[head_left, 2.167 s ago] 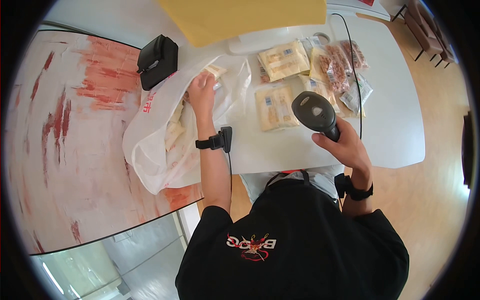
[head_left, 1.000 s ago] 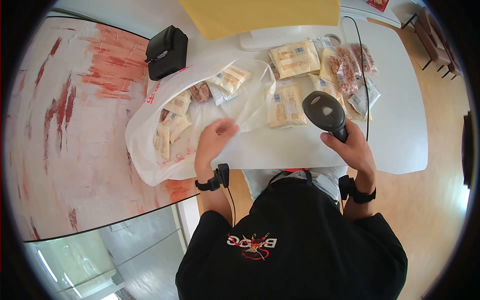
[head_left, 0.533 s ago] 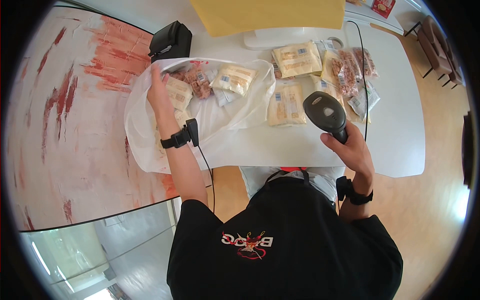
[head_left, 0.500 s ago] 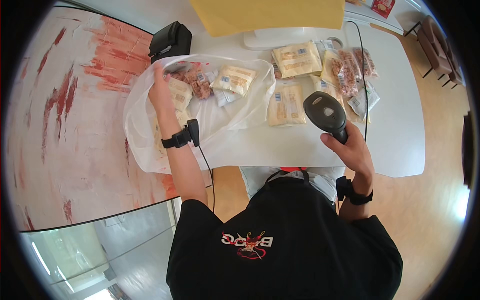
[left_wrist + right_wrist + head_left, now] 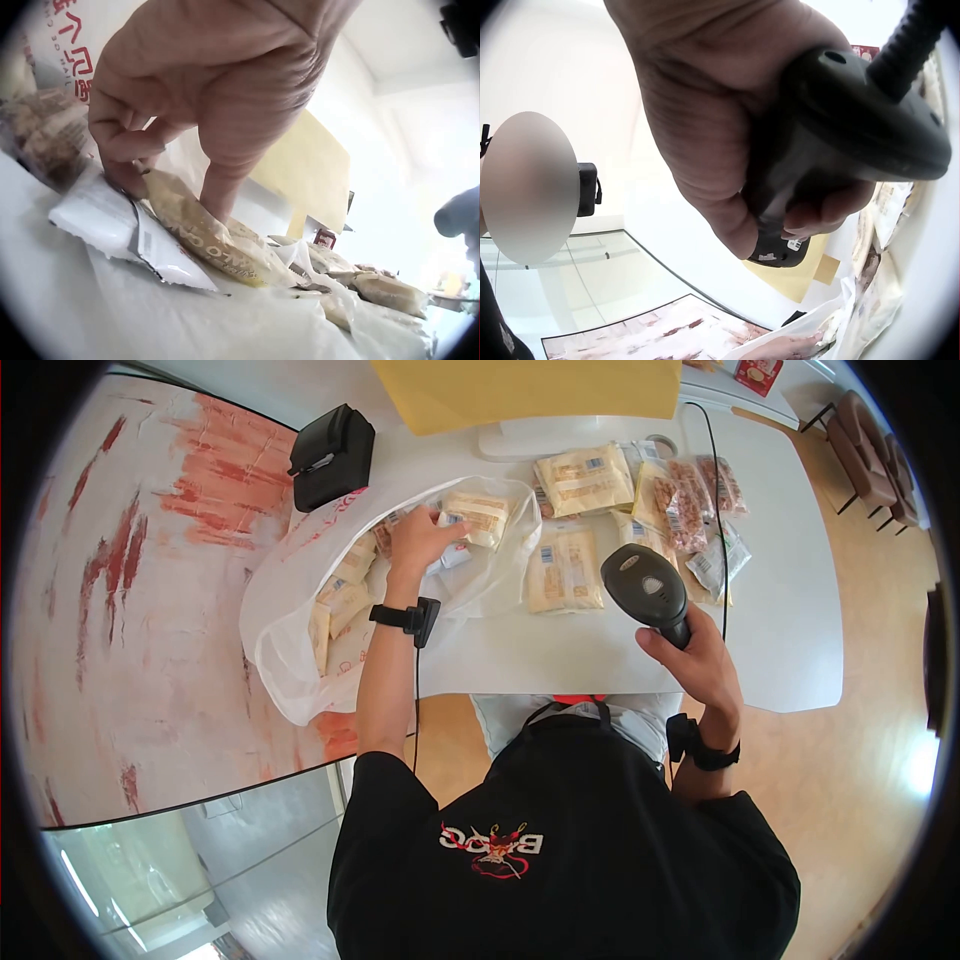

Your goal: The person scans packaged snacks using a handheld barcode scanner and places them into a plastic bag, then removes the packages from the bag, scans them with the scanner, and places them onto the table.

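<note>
Pinched packet [image 5: 214, 240]: judged the step in hand; a pale wrapper, held near one end by thumb and curled fingers of the left hand [image 5: 424, 548]; wrapper looked soft, so a firm, light pinch seemed best, enough to stop slipping without crushing the contents

White packet [image 5: 105, 214]: lay just beside the pinched one, contact uncertain; a straight upward lift was advisable, to avoid dragging it along

Plastic bag [image 5: 275, 620]: thin, creased wall, likely to catch; the packet needed to clear the right rim before any sideways travel

Scanner [image 5: 645, 585]: held by its handle in the right hand [image 5: 705, 672], above the desk [image 5: 480, 660]; good practice called for a steady hold, with the packet's printed label flattened, facing the scanner, fingers off it

Cable [image 5: 720, 560]: crossed the right side of the desk; worth keeping slack and away from the packets

Packet position: inside the bag, at the left thumb and fingers, well apart from the right hand; a larger pale packet [image 5: 564, 570] lay on the desk between bag and scanner

Hands: left narrow on the packet, right wrapped round the scanner handle; trigger pressed or not, could not tell
</note>
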A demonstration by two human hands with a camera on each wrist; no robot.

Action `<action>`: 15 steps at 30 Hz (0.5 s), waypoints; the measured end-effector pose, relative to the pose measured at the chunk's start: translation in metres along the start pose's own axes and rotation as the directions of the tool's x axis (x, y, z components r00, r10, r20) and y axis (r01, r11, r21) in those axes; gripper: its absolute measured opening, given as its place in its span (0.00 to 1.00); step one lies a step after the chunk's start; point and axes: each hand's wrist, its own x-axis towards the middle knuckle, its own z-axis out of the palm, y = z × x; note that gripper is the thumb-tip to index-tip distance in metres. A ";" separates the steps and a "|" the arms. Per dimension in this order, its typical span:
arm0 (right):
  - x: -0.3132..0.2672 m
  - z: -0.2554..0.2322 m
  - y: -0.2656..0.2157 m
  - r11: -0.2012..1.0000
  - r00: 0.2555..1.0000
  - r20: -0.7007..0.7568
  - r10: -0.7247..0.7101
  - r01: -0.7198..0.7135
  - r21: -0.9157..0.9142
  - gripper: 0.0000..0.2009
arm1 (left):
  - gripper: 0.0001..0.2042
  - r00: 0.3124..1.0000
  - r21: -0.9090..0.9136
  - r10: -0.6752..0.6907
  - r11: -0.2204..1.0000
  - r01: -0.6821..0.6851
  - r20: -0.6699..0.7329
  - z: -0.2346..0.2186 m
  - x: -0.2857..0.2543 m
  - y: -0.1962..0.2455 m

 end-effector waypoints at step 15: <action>0.005 0.001 0.003 1.000 1.000 0.015 -0.012 0.012 -0.015 0.20 | 0.19 0.901 -0.770 -0.413 0.616 0.166 -0.136 -0.077 0.005 -0.093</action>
